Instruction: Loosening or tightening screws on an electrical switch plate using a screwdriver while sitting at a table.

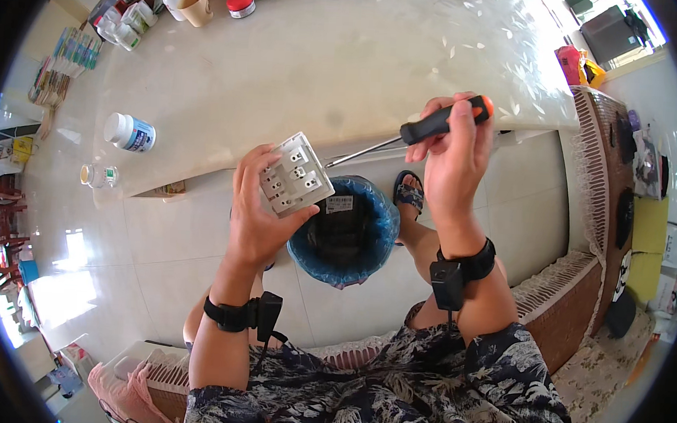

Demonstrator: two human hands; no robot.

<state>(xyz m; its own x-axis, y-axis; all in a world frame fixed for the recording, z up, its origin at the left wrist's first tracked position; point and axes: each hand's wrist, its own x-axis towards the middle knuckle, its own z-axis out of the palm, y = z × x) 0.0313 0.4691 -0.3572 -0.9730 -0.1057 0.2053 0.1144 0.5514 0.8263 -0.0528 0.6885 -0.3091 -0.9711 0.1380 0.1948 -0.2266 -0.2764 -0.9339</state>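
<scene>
The square white plate point(297, 175) sits up in front of me, just left of the middle of my view, with its side of small holes and raised fittings turned up toward my eyes. It lies askew, one corner toward the table and another toward my lap. My left hand point(257, 230) is clamped on it from the left: fingers along the far left side, thumb pressed by the near corner.

The screwdriver point(415, 133) comes at it from the other side. Its long axis slants from the orange butt, far and to the right, down leftward to the tip, which is right at the plate's right-hand rim; I cannot tell whether metal touches plastic or stops just short. So the plate lies left of the shaft and a little nearer to me than the handle. My right hand point(455, 168) has its fingers closed around that black handle, well apart from the plate, while my left is the nearer one.

Below and to the right of the plate, the blue-lined bin point(387, 241) stands open on the floor. Beyond everything spreads the pale table point(345, 82).
</scene>
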